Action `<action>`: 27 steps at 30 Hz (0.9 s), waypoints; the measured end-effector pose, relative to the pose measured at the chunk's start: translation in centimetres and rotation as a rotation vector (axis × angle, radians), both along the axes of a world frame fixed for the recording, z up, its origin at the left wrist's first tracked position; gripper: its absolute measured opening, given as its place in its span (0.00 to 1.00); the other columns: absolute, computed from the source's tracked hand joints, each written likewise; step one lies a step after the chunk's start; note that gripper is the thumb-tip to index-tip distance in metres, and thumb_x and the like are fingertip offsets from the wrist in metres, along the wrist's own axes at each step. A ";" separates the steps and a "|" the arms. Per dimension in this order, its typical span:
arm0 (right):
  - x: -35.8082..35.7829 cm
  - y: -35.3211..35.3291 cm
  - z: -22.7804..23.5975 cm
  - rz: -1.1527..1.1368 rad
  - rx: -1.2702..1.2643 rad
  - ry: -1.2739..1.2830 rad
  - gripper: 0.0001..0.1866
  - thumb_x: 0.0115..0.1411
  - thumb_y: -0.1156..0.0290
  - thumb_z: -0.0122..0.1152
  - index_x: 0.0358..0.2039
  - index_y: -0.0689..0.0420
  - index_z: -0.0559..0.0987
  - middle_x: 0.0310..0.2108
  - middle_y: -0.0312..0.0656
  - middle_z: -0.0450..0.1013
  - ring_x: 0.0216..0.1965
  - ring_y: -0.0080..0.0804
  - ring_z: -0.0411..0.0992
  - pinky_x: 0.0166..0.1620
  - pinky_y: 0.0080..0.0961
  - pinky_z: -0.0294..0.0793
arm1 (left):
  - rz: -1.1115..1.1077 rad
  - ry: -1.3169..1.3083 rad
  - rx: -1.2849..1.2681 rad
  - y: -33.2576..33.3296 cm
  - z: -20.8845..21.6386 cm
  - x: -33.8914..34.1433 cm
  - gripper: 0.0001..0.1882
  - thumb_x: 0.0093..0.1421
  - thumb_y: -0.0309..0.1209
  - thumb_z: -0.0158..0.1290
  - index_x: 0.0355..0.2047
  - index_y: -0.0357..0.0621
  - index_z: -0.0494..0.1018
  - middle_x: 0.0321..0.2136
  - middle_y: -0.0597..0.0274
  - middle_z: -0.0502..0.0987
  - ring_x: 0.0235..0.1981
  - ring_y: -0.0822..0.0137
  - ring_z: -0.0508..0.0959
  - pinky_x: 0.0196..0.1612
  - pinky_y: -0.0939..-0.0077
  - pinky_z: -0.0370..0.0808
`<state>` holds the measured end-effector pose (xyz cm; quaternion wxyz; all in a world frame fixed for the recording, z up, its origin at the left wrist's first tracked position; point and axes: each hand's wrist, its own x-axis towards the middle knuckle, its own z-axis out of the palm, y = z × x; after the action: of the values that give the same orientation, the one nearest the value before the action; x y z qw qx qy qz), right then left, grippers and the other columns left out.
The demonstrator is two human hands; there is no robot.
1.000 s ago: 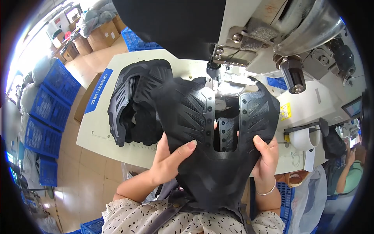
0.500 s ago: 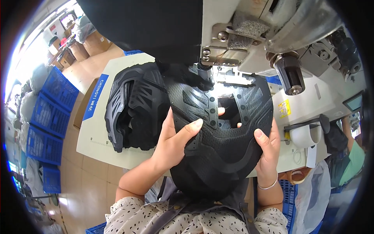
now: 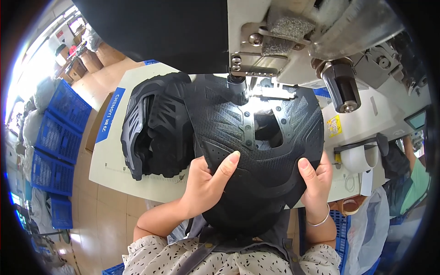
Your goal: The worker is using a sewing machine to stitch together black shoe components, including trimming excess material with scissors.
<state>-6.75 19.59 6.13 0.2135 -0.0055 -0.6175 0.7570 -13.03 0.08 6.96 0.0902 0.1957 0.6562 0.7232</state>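
Observation:
A black shoe upper (image 3: 256,172), with eyelet flaps on both sides of a central opening, lies spread under the lit needle area of a sewing machine (image 3: 270,59). My left hand (image 3: 208,181) grips its left edge, thumb on top and the other fingers curled beneath, out of sight. At the right edge my right hand (image 3: 316,176) pinches the material the same way, with the thumb on top. The upper's lower end hangs toward my lap. Left of it, a pile of folded black shoe uppers (image 3: 158,123) rests on the pale work table (image 3: 107,162).
Bulky machine parts overhang the table, including a dark cylinder (image 3: 341,87) at the right. Blue crates (image 3: 55,142) stand in a stack on the floor at left, with cardboard boxes (image 3: 91,62) farther back. A clear plastic bag (image 3: 366,229) hangs at lower right.
The upper has turned a little and lies flatter under the machine. My left hand has slid lower along its edge. Fingertips that showed through the central opening are now hidden.

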 end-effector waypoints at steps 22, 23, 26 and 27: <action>-5.7 -0.1 0.6 0.056 -0.149 0.111 0.11 0.58 0.76 0.52 0.42 0.64 0.70 0.37 0.42 0.73 0.34 0.23 0.72 0.37 0.19 0.73 | -0.067 -0.063 0.102 1.3 1.9 -8.0 0.11 0.60 0.32 0.48 0.34 0.37 0.73 0.23 0.76 0.71 0.23 0.86 0.64 0.26 0.89 0.61; -5.4 -0.2 0.5 0.056 -0.148 0.110 0.11 0.58 0.76 0.52 0.42 0.64 0.70 0.37 0.42 0.73 0.34 0.23 0.72 0.37 0.19 0.73 | -0.066 -0.064 0.103 1.3 1.9 -8.1 0.11 0.60 0.32 0.48 0.34 0.37 0.73 0.23 0.76 0.71 0.23 0.86 0.64 0.26 0.89 0.61; -4.5 -0.4 0.4 0.093 -0.105 -0.012 0.10 0.58 0.73 0.53 0.38 0.64 0.70 0.30 0.41 0.73 0.20 0.21 0.71 0.15 0.14 0.70 | -0.038 -0.012 0.119 1.4 2.0 -7.9 0.11 0.60 0.32 0.48 0.35 0.37 0.74 0.28 0.72 0.73 0.27 0.83 0.68 0.31 0.89 0.64; -4.5 -0.4 0.4 0.094 -0.105 -0.012 0.10 0.58 0.73 0.53 0.38 0.64 0.70 0.30 0.41 0.73 0.20 0.21 0.71 0.15 0.14 0.70 | -0.044 -0.047 0.139 1.4 2.0 -7.7 0.11 0.60 0.32 0.48 0.36 0.37 0.73 0.30 0.70 0.74 0.29 0.82 0.69 0.33 0.89 0.65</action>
<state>-11.22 19.20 6.52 0.1735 0.0076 -0.5778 0.7975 -20.71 1.45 8.96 0.1078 0.1988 0.5977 0.7692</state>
